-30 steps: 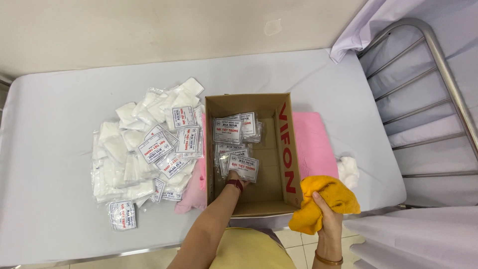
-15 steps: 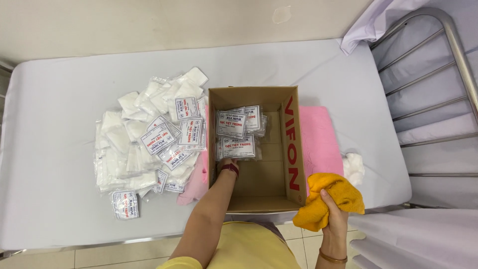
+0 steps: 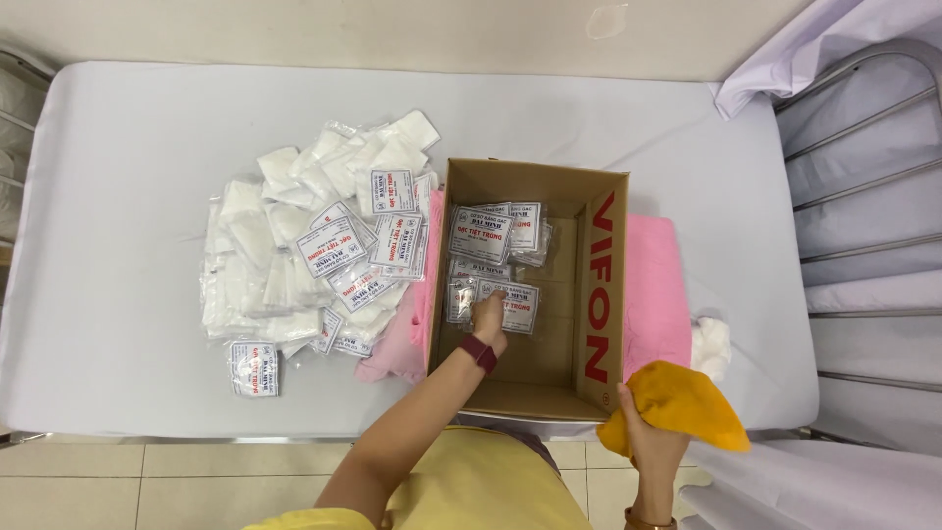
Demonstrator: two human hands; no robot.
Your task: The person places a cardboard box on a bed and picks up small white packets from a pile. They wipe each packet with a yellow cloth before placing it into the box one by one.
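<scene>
Box (image 3: 549, 383) runs lengthwise away, left hand (image 3: 488, 319) inside.

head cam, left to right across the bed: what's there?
Loose heap of white gauze packets → cardboard box with the left hand on packets inside → pink cloth under the box → yellow cloth in the right hand → metal bed rail.

We see a yellow short-sleeved top, bare forearms, bare hands. Left hand (image 3: 488, 316) has a dark maroon watch band (image 3: 478, 353) at the wrist; right hand (image 3: 650, 447) has a thin brown bracelet (image 3: 648, 520).
</scene>
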